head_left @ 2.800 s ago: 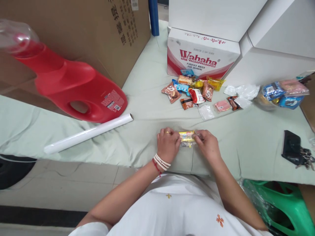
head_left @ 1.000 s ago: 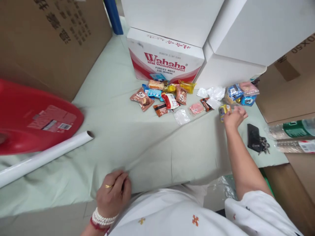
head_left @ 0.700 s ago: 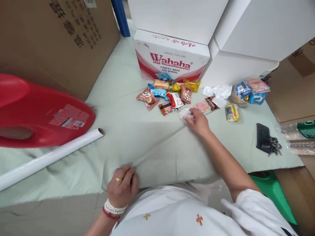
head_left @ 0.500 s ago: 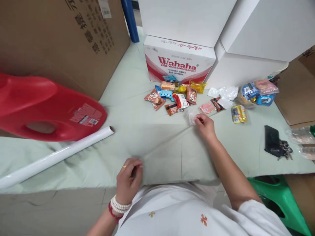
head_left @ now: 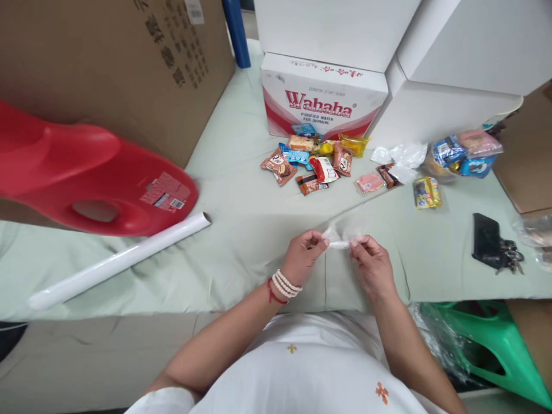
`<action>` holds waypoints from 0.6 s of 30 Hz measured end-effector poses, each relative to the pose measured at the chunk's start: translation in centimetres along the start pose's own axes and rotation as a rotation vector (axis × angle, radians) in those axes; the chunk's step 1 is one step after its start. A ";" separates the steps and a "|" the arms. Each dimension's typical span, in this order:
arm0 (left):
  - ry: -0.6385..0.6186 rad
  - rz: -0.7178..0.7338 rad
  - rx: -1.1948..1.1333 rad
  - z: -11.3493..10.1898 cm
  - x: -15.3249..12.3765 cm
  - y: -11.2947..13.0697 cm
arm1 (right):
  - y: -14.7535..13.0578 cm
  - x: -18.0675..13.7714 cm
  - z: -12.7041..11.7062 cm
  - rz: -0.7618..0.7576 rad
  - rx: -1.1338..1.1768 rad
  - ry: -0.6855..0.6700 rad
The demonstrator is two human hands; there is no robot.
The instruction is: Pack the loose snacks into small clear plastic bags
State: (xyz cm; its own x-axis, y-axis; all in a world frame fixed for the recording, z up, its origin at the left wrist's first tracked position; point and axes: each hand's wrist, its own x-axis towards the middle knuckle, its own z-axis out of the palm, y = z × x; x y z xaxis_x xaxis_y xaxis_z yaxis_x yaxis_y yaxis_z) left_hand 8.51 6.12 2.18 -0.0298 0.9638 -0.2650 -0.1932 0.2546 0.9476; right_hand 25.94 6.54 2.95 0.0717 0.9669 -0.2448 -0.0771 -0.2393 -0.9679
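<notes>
A small clear plastic bag (head_left: 338, 234) is stretched between my two hands above the cloth-covered table. My left hand (head_left: 304, 253), with beads and a red cord at the wrist, pinches its left edge. The right edge is pinched by my right hand (head_left: 371, 260). Beyond them lies a pile of wrapped snacks (head_left: 313, 161) against the Wahaba-type water carton (head_left: 323, 103). To its right are a pink packet (head_left: 370, 183), a brown bar (head_left: 388, 175), crumpled clear bags (head_left: 403, 158) and a yellow packet (head_left: 426, 192).
A filled clear bag of snacks (head_left: 463, 154) sits at the right, with a black wallet (head_left: 486, 238) and keys (head_left: 512, 257) nearer. On the left are a red plastic jug (head_left: 125, 167), a white tube (head_left: 125, 261) and a big cardboard box (head_left: 107, 69). A green stool (head_left: 495, 351) stands below the table.
My left hand has moved up and right to pinch the bag's left edge. My right hand has drawn the bag closer to me, and the bag is now spread between both hands.
</notes>
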 end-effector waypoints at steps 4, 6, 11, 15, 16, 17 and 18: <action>0.028 -0.181 -0.320 -0.3 -0.4 -0.2 | 0.4 -0.4 -0.4 0.200 0.251 -0.010; 0.052 -0.255 -0.389 -0.2 -0.8 -0.1 | 0.5 -0.8 -0.2 0.236 0.324 -0.007; 0.021 -0.224 -0.173 -0.2 -2.1 -0.9 | 0.2 -0.8 -0.2 0.167 0.382 0.051; 0.004 -0.124 0.020 -0.7 -3.1 -1.7 | -0.6 -0.1 -0.6 0.131 0.304 0.016; 0.065 -0.059 0.098 -0.9 -3.3 -1.7 | -0.8 0.0 -0.7 0.110 0.267 0.004; 0.142 0.029 0.184 -1.1 -3.5 -1.6 | -1.0 0.0 -0.7 0.088 0.226 -0.008; 0.217 0.136 0.270 -1.2 -3.7 -1.4 | -1.1 0.0 -0.6 0.067 0.185 -0.020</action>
State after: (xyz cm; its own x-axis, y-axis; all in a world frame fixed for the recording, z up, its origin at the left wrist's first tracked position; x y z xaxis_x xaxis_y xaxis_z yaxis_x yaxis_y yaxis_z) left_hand 7.71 2.13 1.57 -0.2501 0.9584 -0.1374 0.0916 0.1647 0.9821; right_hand 26.62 6.76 3.99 0.0409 0.9514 -0.3052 -0.2630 -0.2845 -0.9219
